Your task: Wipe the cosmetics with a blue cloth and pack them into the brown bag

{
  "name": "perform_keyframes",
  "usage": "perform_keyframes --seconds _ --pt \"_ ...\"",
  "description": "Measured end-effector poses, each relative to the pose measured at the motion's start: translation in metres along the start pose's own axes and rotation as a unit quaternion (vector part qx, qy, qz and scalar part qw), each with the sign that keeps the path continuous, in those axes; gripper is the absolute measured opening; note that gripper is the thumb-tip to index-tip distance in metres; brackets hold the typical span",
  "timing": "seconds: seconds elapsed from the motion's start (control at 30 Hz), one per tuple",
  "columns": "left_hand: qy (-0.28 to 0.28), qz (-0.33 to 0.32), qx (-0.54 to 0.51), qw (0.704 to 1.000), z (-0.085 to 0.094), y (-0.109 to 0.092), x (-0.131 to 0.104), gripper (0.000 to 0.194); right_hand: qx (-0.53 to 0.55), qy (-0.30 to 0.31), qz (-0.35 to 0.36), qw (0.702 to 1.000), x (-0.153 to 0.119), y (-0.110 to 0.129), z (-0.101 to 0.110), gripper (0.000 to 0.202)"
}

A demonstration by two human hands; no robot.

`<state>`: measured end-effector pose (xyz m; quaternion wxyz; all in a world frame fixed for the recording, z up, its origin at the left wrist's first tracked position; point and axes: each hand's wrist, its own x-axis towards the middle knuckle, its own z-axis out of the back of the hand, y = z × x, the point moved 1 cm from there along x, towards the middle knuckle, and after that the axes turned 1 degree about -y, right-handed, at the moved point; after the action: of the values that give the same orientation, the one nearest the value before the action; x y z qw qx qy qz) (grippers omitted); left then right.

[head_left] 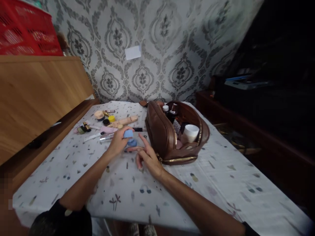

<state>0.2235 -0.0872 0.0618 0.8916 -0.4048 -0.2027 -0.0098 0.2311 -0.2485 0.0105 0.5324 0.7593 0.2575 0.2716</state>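
A small light-blue item (128, 133) is gripped between the fingers of my left hand (118, 141). Just below it lies a second blue piece (132, 142), close to my right hand (147, 156), whose index finger is stretched out and whose palm holds nothing I can see. Right of my hands stands an open brown cosmetic bag (161, 131), its gold zipper undone. Inside it are a white jar (191, 132), a dark bottle with a shiny cap (174, 109) and a white-capped bottle (165, 108).
Left of the bag lie several cosmetics, among them a beige tube (128, 120), a yellow-lidded pot (111, 118) and a cream jar (99, 115). A wooden panel (44, 98) with a red crate (29, 31) borders the left; dark furniture (258, 141) stands right.
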Motion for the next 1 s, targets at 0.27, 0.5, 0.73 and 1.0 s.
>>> perform_keyframes --seconds 0.27,0.5,0.73,1.0 --pt "0.059 0.124 -0.307 0.942 -0.005 0.027 -0.045 0.026 0.003 0.055 -0.053 0.997 -0.003 0.001 -0.004 0.091" --pt "0.152 0.13 -0.34 0.919 -0.003 0.028 -0.045 0.025 0.02 0.074 -0.092 0.993 -0.004 0.006 -0.003 0.09" --pt "0.175 0.12 -0.35 0.912 0.001 0.022 -0.049 0.026 0.037 0.069 -0.125 0.989 -0.007 0.01 -0.005 0.086" --pt "0.171 0.105 -0.335 0.92 -0.001 0.022 -0.049 0.023 0.031 0.068 -0.142 0.987 -0.008 0.012 -0.005 0.09"
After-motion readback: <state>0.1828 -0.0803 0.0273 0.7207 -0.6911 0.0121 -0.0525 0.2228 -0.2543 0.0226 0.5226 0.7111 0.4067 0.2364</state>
